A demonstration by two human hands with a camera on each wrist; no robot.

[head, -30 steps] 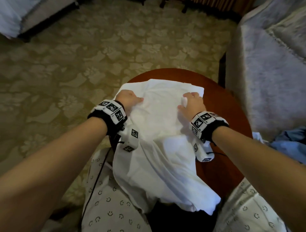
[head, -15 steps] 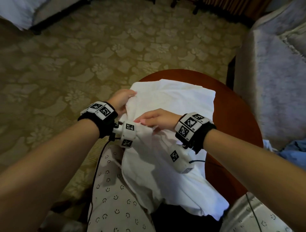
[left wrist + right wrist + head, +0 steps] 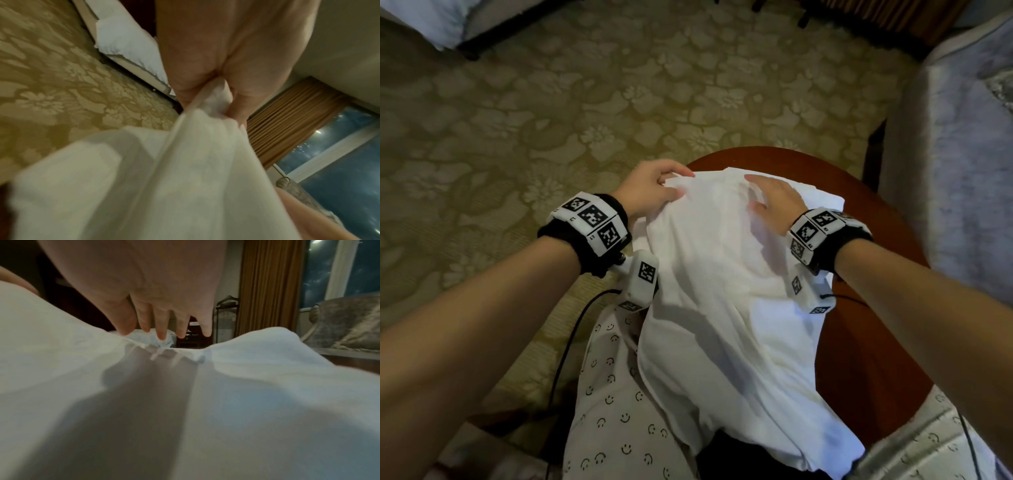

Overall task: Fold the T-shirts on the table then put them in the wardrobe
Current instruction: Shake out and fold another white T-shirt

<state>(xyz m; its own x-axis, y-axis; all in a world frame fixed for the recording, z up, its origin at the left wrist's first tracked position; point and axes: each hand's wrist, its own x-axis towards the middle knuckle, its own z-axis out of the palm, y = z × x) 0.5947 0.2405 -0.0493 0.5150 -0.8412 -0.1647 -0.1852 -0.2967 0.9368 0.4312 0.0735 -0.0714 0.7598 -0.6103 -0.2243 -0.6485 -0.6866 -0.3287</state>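
Draped from lap up onto the round surface (image 3: 866, 359), white T-shirt (image 3: 722, 308); left hand (image 3: 650, 192) pinching its far edge, right hand (image 3: 777, 202) spread flat (best pressed firmly while drawing the fold taut).

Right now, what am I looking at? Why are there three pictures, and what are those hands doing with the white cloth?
These are a person's two hands, with cameras worn on the head and each wrist. The head picture looks down at a white T-shirt spread over a round brown table. The left hand has its grip pinched on the shirt's far edge; its wrist picture shows that pinch up close. The right hand lies with straight fingers on the cloth, as its own wrist picture shows.
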